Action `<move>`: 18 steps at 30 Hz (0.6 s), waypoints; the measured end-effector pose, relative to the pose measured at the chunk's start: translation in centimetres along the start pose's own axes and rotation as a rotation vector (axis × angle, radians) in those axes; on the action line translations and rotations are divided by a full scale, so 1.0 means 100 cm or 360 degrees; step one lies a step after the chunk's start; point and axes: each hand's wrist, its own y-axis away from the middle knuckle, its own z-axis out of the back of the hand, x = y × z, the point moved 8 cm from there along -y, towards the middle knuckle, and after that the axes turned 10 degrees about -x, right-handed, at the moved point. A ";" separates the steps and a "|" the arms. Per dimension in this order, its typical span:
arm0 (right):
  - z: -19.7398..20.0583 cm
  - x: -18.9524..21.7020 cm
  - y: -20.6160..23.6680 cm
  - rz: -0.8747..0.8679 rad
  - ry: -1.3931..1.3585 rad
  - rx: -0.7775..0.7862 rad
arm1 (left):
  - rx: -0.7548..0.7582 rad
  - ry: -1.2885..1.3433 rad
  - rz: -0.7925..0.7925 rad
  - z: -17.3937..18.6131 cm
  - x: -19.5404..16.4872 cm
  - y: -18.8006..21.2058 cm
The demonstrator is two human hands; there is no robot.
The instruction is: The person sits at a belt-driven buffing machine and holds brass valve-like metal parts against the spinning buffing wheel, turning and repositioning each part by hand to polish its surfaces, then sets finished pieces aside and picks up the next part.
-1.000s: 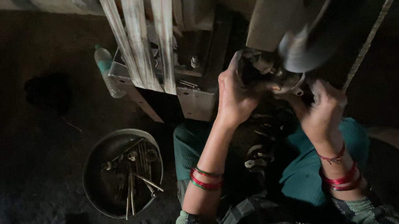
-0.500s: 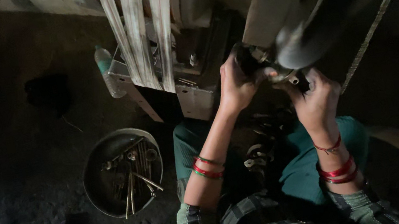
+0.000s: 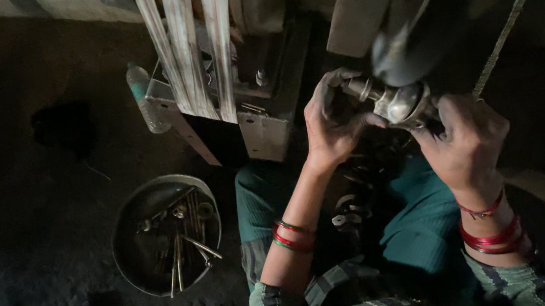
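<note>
Steel shaft fitting [image 3: 393, 102] sits at 1 o'clock under the dark machine housing [image 3: 428, 23]. Left hand [image 3: 330, 125] wraps its inner end, bracing it; right hand [image 3: 466, 139] cups the outer end, fingers curled. Pan of bolts [image 3: 167, 235] on the floor at 8 o'clock, within reach.

Round metal pan [image 3: 125, 233] on dirt floor, holding long bolts [image 3: 177, 254]. Clear plastic bottle [image 3: 144, 97] beyond the pan, against a grey metal frame [image 3: 262, 132]. Pale straps [image 3: 183, 39] hang above the frame.

Two hands [image 3: 334, 124], one bowl [image 3: 125, 233], one bottle [image 3: 144, 97]
</note>
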 end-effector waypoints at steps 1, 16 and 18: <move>0.001 0.000 -0.003 0.0016 0.0025 0.0002 | -0.0030 -0.0019 -0.0068 0.000 -0.002 0.002; 0.004 -0.005 -0.027 0.0313 0.0014 0.0183 | -0.0286 0.0891 0.0374 -0.032 0.062 0.029; 0.003 -0.010 -0.026 0.0299 0.0010 0.0198 | -0.0314 0.0853 0.0377 -0.034 0.065 0.029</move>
